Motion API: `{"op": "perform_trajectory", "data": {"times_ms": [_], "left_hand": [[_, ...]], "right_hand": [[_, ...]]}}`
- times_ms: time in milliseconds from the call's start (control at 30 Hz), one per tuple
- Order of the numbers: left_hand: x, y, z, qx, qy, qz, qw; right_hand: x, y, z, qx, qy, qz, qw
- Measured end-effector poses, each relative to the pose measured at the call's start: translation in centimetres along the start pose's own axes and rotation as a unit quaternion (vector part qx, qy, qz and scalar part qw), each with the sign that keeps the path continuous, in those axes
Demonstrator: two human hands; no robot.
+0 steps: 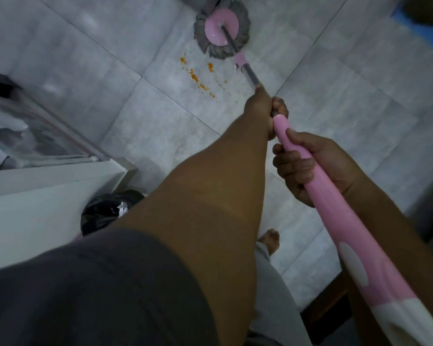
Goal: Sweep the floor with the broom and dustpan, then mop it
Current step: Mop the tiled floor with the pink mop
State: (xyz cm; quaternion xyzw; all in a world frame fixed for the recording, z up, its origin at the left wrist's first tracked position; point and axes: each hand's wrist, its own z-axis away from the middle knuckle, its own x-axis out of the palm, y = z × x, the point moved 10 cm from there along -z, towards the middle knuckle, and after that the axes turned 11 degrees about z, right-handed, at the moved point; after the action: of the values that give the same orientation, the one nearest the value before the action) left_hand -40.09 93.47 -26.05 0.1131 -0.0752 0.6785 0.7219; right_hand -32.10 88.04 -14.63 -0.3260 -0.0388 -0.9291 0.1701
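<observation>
A person holds a long mop [335, 221] with a thick pink plastic handle and a thin grey metal pole, running from the lower right of the frame up to the top centre. The left hand [263, 108], at the end of an outstretched arm in a dark grey sleeve [85, 283], has its grip closed round the pole just past the end of the pink handle. The right hand [308, 168], lower right of it, wraps fingers and thumb round the pink handle. The round mop head [221, 28], a pink disc fringed with grey strands, rests on the pale grey tiled floor [85, 71] at the top centre. Orange spatter [200, 79] lies on the tiles just below the head. A black plastic bag [103, 211] sits at lower left beside a white cabinet [48, 186], and a bare foot [269, 239] shows below the arms.
</observation>
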Motion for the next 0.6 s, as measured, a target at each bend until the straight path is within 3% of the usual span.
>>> {"op": "perform_trajectory", "data": {"times_ms": [200,433,600], "left_hand": [[-2.1,-7.3,2.2,0.000,-0.014,0.001,1.000],[-6.8,-19.5,6.7,-0.020,0.001,-0.001,1.000],[-9.9,-23.5,9.6,-0.026,0.031,-0.010,0.999]], "right_hand": [[-3.9,5.4,4.2,-0.016,-0.030,-0.042,0.999],[-9.0,15.0,12.5,0.023,0.022,0.003,0.999],[-9.8,19.4,15.9,0.060,0.040,0.002,0.997]]}}
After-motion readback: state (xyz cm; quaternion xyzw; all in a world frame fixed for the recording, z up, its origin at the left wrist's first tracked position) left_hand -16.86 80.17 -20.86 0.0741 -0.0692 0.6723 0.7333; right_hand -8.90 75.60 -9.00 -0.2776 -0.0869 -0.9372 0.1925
